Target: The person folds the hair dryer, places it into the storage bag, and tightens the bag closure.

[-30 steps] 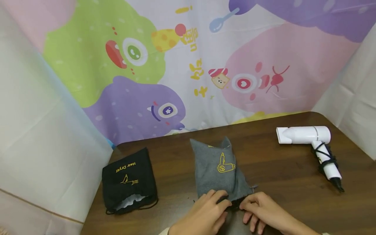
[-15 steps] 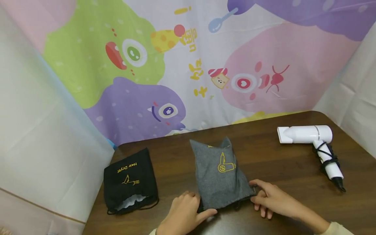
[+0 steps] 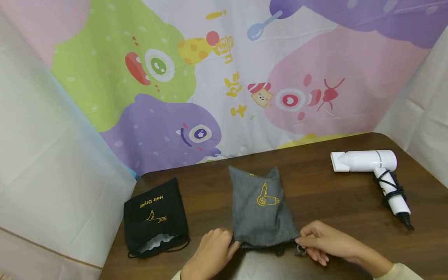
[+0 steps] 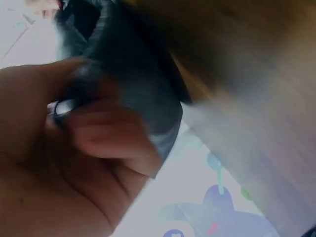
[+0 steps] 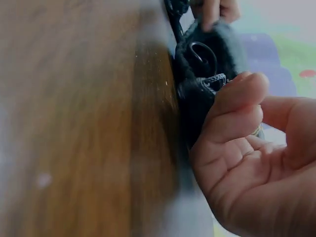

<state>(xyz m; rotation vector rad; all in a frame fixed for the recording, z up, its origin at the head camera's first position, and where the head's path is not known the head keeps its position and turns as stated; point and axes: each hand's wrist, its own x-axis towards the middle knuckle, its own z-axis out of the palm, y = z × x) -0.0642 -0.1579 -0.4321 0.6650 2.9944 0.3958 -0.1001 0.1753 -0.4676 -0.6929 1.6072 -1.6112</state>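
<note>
A grey drawstring bag [image 3: 259,214] with a yellow hair dryer print lies in the middle, its mouth towards me. My left hand [image 3: 211,249] pinches the mouth's left corner; the left wrist view shows dark material between thumb and fingers, too blurred to tell cloth from cord. At the right corner my right hand [image 3: 329,241] pinches the drawstring [image 3: 300,250], whose end dangles below the fingers. Inside the parted mouth, a loop of black cable [image 5: 203,57] shows in the right wrist view. The rest of the contents is hidden by cloth.
A black bag [image 3: 154,217] lettered "Hair Dryer" lies at the left, white lining showing at its mouth. A white hair dryer [image 3: 364,160] with its cable wound round the handle lies at the right. Behind the brown table [image 3: 315,186] hangs a cartoon-printed curtain [image 3: 245,128].
Both hands were close together at the mouth's middle; they have moved apart to its two corners. The right hand now holds the drawstring end, and the bag's mouth edge lies straighter.
</note>
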